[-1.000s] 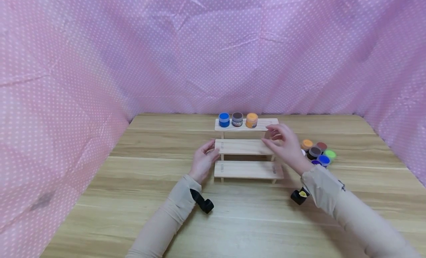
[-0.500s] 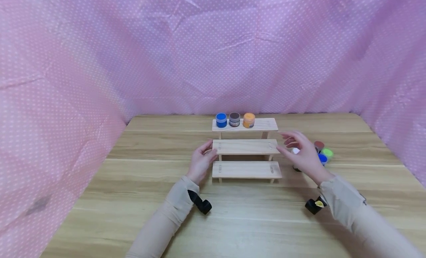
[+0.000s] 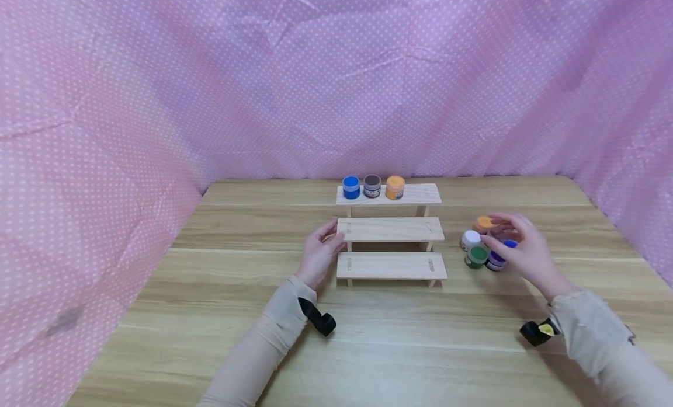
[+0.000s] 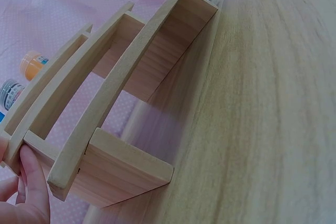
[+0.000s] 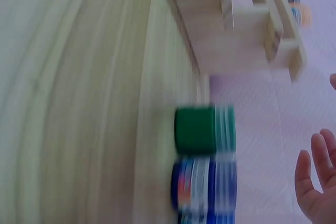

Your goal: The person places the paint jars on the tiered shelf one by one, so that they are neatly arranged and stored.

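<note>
A three-tier wooden display stand [image 3: 389, 230] stands on the table. My left hand [image 3: 319, 254] pinches the left end of its middle shelf; in the left wrist view, the fingers [image 4: 34, 182] lie against the wood. On the top shelf are a blue paint jar [image 3: 351, 188], a dark brown one [image 3: 372, 187] and an orange one [image 3: 395, 188]. Over a cluster of more jars to the right hovers my right hand [image 3: 528, 258], fingers spread and holding nothing. Below it show a white jar [image 3: 470, 240], a green jar [image 3: 477, 257] and a purple jar [image 3: 495, 261].
Beside the right fingers are another orange jar [image 3: 482, 223] and a bright blue jar [image 3: 510, 243]; the hand hides part of the cluster. The wooden table [image 3: 252, 237] ends at a pink dotted cloth [image 3: 336, 91] behind the stand.
My right hand has moved from the stand's right end, off to the right and over the jar cluster, uncovering the white and green jars. My left hand keeps its place on the stand.
</note>
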Available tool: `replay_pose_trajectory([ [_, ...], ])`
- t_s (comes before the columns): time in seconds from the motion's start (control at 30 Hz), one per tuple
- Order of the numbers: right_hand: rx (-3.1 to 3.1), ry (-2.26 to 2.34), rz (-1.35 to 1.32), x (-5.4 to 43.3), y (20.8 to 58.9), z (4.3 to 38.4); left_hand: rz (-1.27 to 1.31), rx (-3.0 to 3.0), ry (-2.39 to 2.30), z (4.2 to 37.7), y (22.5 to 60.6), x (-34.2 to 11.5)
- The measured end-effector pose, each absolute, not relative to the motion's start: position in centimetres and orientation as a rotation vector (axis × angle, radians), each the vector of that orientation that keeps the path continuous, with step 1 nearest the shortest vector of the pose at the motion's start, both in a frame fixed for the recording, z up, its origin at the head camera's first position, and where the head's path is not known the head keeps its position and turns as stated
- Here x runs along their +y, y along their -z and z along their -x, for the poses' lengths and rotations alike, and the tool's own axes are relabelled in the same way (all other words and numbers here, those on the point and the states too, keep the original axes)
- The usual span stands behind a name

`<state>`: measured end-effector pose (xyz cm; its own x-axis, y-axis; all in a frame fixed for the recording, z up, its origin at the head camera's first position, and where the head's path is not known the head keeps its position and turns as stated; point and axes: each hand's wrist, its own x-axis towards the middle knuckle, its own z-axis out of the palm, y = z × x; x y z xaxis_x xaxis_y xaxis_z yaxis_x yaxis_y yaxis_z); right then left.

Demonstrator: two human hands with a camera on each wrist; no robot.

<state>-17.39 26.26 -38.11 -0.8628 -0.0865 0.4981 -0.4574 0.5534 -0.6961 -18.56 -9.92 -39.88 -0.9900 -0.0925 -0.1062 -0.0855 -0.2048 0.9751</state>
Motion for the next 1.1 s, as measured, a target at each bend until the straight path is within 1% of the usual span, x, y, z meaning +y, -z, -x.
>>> replay_pose_trajectory([
  [0.53,-2.6,-1.149,-0.279,31.4,37.9,18.0,-0.23,-1.974,2.415,18.4,39.6,-9.9],
  [1.1,-2.752,-1.055,-0.348,34.3,39.0,18.0,-0.221,-1.969,2.412,18.3,39.6,-9.8],
])
